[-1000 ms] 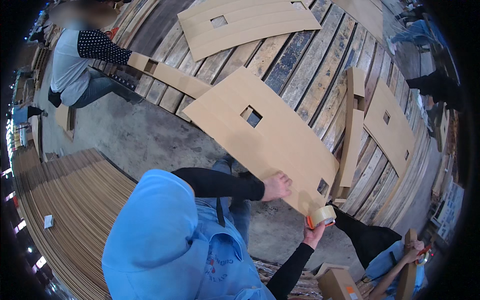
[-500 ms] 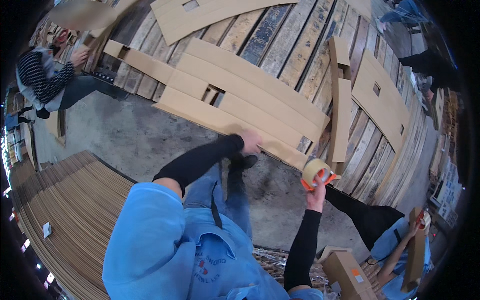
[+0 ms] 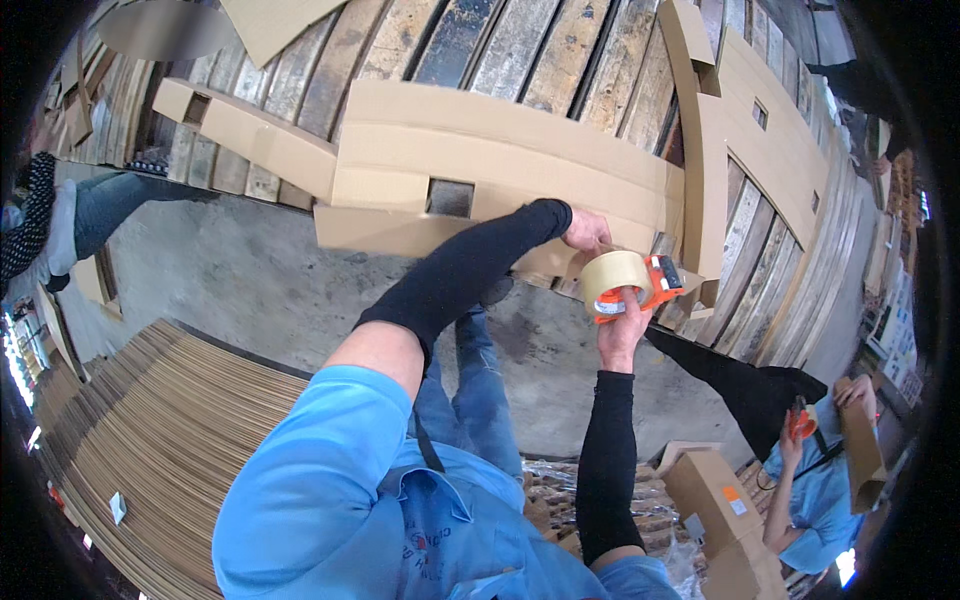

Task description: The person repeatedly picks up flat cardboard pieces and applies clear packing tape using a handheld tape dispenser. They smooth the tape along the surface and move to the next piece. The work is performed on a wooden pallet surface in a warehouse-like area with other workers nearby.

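The box (image 3: 500, 160), a folded flat of brown cardboard, stands propped against wooden planks (image 3: 470, 45) above the concrete floor (image 3: 240, 280). The left hand (image 3: 585, 230) presses on its lower right edge, fingers closed over the cardboard. Just beside it, the right hand (image 3: 622, 335) is clamped around an orange tape dispenser (image 3: 630, 283) with a clear roll, held up against the same edge. More cardboard flats (image 3: 770, 130) lean to the right. A tall stack of sheets (image 3: 150, 430) lies lower left. Another person (image 3: 815, 480) in blue stands lower right, holding a carton.

Tan cardboard box (image 3: 500, 160) — orange tape dispenser (image 3: 632, 285) — black sleeves (image 3: 470, 265).
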### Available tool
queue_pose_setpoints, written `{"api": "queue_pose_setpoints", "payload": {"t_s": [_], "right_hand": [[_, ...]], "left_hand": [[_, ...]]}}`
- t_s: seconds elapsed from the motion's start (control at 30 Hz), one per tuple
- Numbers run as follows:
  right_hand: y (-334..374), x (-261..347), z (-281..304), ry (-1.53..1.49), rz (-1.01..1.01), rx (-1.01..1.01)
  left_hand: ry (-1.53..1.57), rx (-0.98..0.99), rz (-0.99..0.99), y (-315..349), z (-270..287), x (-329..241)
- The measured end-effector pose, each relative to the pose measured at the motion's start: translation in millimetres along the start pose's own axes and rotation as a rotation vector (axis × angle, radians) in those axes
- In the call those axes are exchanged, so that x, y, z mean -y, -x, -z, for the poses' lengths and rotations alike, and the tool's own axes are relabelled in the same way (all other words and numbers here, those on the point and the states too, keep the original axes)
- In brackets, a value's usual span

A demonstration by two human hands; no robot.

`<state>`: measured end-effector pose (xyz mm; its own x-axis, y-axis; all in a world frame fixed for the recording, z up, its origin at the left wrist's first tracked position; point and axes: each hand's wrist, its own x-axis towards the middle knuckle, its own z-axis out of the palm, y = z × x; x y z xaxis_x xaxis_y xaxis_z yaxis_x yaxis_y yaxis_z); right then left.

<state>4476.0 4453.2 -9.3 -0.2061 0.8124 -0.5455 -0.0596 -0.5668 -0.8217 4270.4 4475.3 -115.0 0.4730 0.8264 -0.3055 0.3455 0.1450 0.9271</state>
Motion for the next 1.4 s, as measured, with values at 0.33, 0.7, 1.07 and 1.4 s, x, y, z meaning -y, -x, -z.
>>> {"api": "queue_pose_setpoints", "payload": {"t_s": [0.33,0.7,1.07,1.4], "right_hand": [[-59,-17,51,0.038,0.012,-0.116],[-65,0,40,0.057,0.007,-0.016],[-85,0,18,0.375,0.068,0.137],[-104,18,2,0.343,-0.022,0.148]], "left_hand": [[-0.561,-0.732,-0.110,52,-13,-62],[-0.195,-1.610,1.920,373,86,98],[-0.907,-1.496,1.312,469,76,127],[-0.888,-0.599,0.321,190,-27,-9]]}}
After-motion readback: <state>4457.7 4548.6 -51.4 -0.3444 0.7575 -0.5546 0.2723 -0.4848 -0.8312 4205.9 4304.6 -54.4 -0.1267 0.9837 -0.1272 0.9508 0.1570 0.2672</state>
